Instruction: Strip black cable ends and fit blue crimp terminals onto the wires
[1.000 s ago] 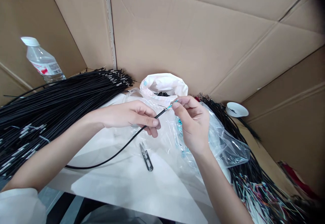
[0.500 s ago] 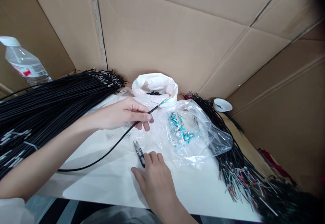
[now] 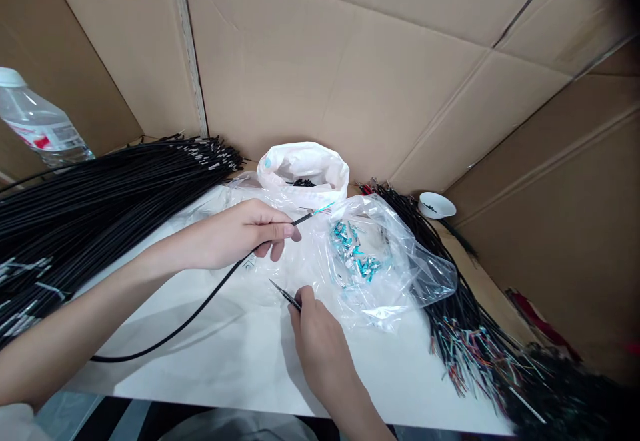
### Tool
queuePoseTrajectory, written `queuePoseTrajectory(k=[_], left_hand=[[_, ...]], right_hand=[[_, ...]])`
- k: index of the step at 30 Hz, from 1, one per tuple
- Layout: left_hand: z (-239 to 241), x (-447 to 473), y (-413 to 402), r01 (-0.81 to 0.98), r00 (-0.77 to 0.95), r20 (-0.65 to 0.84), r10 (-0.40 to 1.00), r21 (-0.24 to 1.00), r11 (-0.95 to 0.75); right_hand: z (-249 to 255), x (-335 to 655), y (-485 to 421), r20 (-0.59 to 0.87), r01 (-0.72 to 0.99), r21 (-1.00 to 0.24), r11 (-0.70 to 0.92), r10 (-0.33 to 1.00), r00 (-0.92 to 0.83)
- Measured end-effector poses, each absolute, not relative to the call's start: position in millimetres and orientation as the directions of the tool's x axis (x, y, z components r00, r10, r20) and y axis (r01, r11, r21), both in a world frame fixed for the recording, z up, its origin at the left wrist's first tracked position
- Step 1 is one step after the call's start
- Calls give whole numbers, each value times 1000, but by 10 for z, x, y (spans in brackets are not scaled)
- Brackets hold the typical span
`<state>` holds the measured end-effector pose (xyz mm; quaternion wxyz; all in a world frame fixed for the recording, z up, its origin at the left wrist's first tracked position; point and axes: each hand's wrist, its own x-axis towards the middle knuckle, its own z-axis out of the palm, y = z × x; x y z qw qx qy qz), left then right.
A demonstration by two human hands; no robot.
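My left hand (image 3: 267, 229) pinches a black cable (image 3: 194, 321) close to its stripped end. Thin coloured wires (image 3: 321, 210) fan out past the fingertips, a light blue one most visible. The rest of the cable curves down to the left over the white table surface. Lower down, my right hand (image 3: 315, 328) is closed around small thread snips (image 3: 285, 292). Their pointed blades aim up and left, below the left hand and apart from the cable. The snips' handles are mostly hidden by my fingers.
A clear plastic bag (image 3: 395, 261) with small teal and silver pieces lies to the right. Behind stands a white bag (image 3: 303, 154) holding black bits. Black cable bundles (image 3: 125, 194) fill the left, with a water bottle (image 3: 43, 128). More cables (image 3: 450, 288) and a small white bowl (image 3: 437, 205) sit right.
My right hand has taken hold of the snips and lifted them, turning them edge-on. My left hand still holds the cable in nearly the same place, and the wires point more to the right.
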<state>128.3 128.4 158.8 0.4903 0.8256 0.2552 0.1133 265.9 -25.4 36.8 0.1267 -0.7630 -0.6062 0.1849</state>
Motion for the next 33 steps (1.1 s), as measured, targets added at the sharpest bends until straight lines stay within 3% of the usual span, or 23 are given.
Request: queuePoseTrajectory(k=[6, 9, 12, 16, 21, 25, 33], left_hand=[[1524, 1305, 1293, 382, 815, -51, 577, 796, -470], [1489, 1289, 1272, 395, 833, -74, 549, 773, -495], [1441, 1296, 1221, 441, 835, -169, 524, 775, -452], [1409, 1401, 1133, 539, 809, -331, 486, 747, -388], [1407, 1594, 1070, 593, 786, -393, 477, 698, -401], [1375, 1702, 1083, 627, 761, -468, 450, 710, -321], [1341, 1833, 1154, 670, 727, -584, 363, 719, -184]], right_hand=[[528, 3038, -471, -111, 645, -753, -131, 991, 72], [630, 3289, -613, -81, 439, -887, -144, 984, 159], [737, 3552, -704, -34, 333, -934, -128, 961, 274], [861, 3829, -659, 109, 403, -915, -11, 956, 273], [962, 4029, -427, 202, 622, -772, 129, 978, 48], [966, 4081, -310, 266, 682, -687, 251, 960, -85], [882, 4071, -288, 328, 751, -591, 295, 938, -110]])
